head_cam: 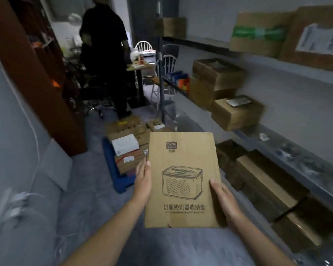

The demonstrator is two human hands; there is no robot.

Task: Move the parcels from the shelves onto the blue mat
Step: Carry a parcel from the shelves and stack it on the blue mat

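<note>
Half done at a guess, no more. Counted several parcels [131, 143] already stacked on mat [121, 181], ahead and to the left; saw plenty more cartons [236, 112] left on shelves [296, 150] at right. Held box [183, 179] in mid-air, between shelves and mat, near the mat's edge but not yet over it. Pressed left hand [142, 181] flat against box's left side, fingers straight. Hooked right hand [223, 196] round right edge, thumb on top, other fingers hidden beneath. Clamped box between the two.
</note>
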